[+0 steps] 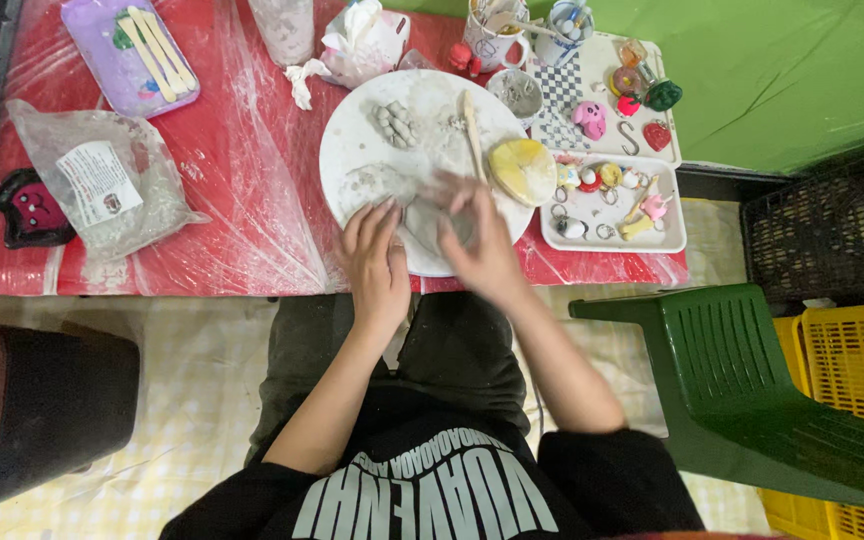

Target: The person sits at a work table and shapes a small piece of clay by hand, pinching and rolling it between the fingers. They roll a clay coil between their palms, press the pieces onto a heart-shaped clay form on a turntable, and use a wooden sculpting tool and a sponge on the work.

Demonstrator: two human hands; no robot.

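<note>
A round white board [362, 125] lies on the red plastic-covered table [242, 160]. My left hand [374, 265] rests flat at the board's near edge, fingers together, beside a flat piece of grey clay [427, 222]. My right hand [480, 238] presses down on that clay; it is blurred. Farther back on the board lie a small shaped grey clay figure [395, 122], another flattened clay patch [370, 182], a wooden stick [472, 130] and a yellow sponge [520, 168].
A white tray [652, 235] of small coloured charms sits right of the board. A bag of clay [102, 185], a purple tray with sticks [132, 50], cups and crumpled tissue stand around. A green chair [752, 390] is at my right, a dark bin [42, 400] at my left.
</note>
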